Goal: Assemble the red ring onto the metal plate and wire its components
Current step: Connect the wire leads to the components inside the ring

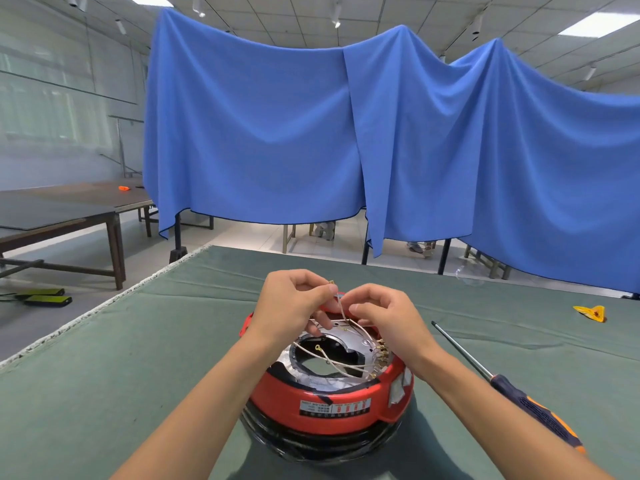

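1. Wiring is the step in hand, as we judge it: the red ring (pixel 325 393) already sits around the metal plate (pixel 349 336), near the front of the table (pixel 138 341), right under our hands.
2. Our left hand (pixel 291 299) pinches a thin pale wire (pixel 341 308) near its brass end, finger and thumb pressed together on it.
3. Our right hand (pixel 384 313) has its fingers curled over the same wire lower down, close to the plate; whether that grip truly pinches it we cannot tell.
4. To do this well, we should hold the wire close to its end, lead it to its own terminal (pixel 379 351) on the right rim, and keep it from tangling with the loose wires crossing the middle opening.
5. We should pull gently; the wire looks thin and likely kinks easily.
6. A screwdriver (pixel 509 389) lies on the table just right of the ring, near our right forearm.
7. The table wears a creased green cloth; a small yellow scrap (pixel 592 313) lies far right.
8. Behind, blue sheets (pixel 311 133) hang across the room, and a long dark bench (pixel 69 209) stands at left.
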